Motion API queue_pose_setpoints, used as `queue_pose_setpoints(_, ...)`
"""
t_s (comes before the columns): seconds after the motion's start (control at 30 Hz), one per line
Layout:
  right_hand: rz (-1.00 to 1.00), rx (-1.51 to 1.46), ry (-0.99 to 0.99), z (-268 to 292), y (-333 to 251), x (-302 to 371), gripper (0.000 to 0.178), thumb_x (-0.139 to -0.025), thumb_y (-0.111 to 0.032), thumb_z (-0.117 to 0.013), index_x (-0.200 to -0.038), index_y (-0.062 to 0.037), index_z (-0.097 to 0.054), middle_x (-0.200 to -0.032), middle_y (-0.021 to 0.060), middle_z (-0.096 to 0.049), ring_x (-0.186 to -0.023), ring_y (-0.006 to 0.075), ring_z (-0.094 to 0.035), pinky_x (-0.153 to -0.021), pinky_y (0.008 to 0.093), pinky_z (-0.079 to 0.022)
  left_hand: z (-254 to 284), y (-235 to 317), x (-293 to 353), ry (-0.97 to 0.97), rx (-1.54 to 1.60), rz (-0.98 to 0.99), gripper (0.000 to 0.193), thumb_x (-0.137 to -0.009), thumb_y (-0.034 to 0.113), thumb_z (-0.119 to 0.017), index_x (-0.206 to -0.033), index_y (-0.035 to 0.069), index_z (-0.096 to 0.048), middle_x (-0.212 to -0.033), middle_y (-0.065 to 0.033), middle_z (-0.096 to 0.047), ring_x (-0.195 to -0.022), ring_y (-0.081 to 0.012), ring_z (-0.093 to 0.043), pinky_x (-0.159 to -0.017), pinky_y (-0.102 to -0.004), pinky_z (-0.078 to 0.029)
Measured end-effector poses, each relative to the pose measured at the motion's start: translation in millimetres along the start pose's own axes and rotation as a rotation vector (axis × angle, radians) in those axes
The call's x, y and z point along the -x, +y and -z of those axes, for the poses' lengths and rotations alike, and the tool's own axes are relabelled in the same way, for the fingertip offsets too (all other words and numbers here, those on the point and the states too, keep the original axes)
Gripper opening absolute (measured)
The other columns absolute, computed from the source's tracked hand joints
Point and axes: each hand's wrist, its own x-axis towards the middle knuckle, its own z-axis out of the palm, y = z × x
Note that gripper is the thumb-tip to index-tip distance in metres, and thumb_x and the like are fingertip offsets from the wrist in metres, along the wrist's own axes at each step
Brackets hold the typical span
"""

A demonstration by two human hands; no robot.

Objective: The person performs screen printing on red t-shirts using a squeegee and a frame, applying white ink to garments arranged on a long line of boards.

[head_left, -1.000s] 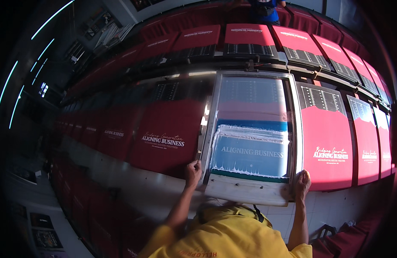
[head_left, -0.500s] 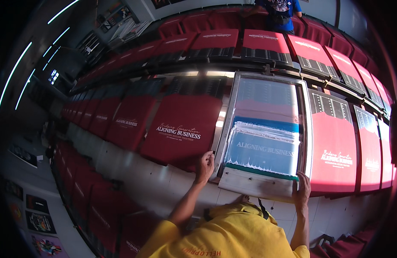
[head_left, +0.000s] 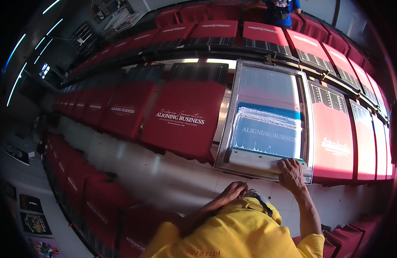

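Observation:
A metal-framed printing screen [head_left: 308, 116] lies over one of the red shirts in the row before me. Its mesh is blue, with white ink smeared across the middle and pale lettering below. At its near end rests a wide white squeegee [head_left: 254, 160] with a green blade edge. My right hand [head_left: 292, 175] is closed over the squeegee's right end, fingers bent over its top. Close to my yellow shirt, my left hand [head_left: 233, 192] is apart from the screen with its fingers curled in; whatever they hold, if anything, is hidden.
Left of the screen a printed red shirt [head_left: 181, 101] lies on its board; another printed shirt [head_left: 334, 137] lies to the right. A rail [head_left: 164, 59] runs behind, with more shirts beyond. A person in blue [head_left: 284, 17] stands at the far side. Draped shirts [head_left: 102, 193] stand behind me, left.
My left hand has left the screen frame's near left corner and drawn back toward my body. My right hand has shifted from the near right corner onto the squeegee, which now sits differently tilted.

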Motion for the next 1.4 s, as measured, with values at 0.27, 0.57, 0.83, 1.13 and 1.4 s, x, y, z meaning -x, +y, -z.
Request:
queue_pose_setpoints(0.27, -0.014, 0.096, -0.032, -24.4, -7.0, 4.2, 0.049, -0.061, -0.009, -0.073, -0.109, -0.0105, -0.06, -0.106, 0.0053, -0.058, -0.098, 0.0271, -0.053, -0.083, 0.0411, -0.043, -39.3, -9.1, -48.9, -0.313, 0.272, 0.282, 0.046, -0.104, 0.042, -0.039, -0.119, 0.002, -0.056, -0.083, -0.0026, -0.064, -0.055, -0.006, -0.051, -0.048, -0.0202, -0.042)
queue_pose_setpoints(0.57, 0.032, 0.105, 0.164, -23.7, 47.2, -66.7, 0.03, -0.069, -0.009, -0.067, -0.099, -0.0095, -0.061, -0.096, 0.004, -0.058, -0.093, 0.0236, -0.053, -0.079, 0.0384, -0.042, -55.0, 2.3, -63.4, -0.173, 0.389, 0.375, 0.042, -0.106, 0.04, -0.033, -0.104, 0.004, -0.053, -0.076, -0.0008, -0.054, -0.055, -0.0053, -0.043, -0.05, -0.0195, -0.038)
queue_pose_setpoints(0.83, 0.022, 0.167, 0.227, -49.8, 94.5, -128.2, 0.027, -0.072, -0.01, -0.067, -0.098, -0.0095, -0.06, -0.094, 0.0049, -0.055, -0.093, 0.0233, -0.052, -0.078, 0.0373, -0.041, -61.3, 11.6, -66.8, -0.096, 0.367, 0.417, 0.036, -0.107, 0.033, -0.034, -0.083, 0.009, -0.044, -0.069, 0.0024, -0.036, -0.058, -0.0074, -0.035, -0.049, -0.0233, -0.033)
queue_pose_setpoints(1.13, -0.108, 0.057, -0.064, -17.8, 97.5, -160.9, 0.017, -0.072, -0.016, -0.069, -0.088, -0.0089, -0.07, -0.086, 0.0083, -0.067, -0.089, 0.0255, -0.064, -0.079, 0.0392, -0.052, -58.4, 16.6, -62.5, -0.09, 0.306, 0.355, 0.034, -0.106, 0.035, -0.035, -0.092, 0.007, -0.048, -0.065, 0.0044, -0.037, -0.057, -0.0061, -0.032, -0.052, -0.0212, -0.032)
queue_pose_setpoints(1.4, -0.185, -0.177, -0.61, 14.7, 141.4, -217.6, 0.032, -0.062, -0.032, -0.07, -0.083, -0.0084, -0.074, -0.074, 0.0135, -0.069, -0.07, 0.0298, -0.068, -0.067, 0.0406, -0.055, -55.0, 10.8, -67.3, -0.169, 0.456, 0.404, 0.035, -0.106, 0.035, -0.034, -0.088, 0.008, -0.045, -0.063, 0.004, -0.035, -0.051, -0.0062, -0.031, -0.049, -0.02, -0.03)
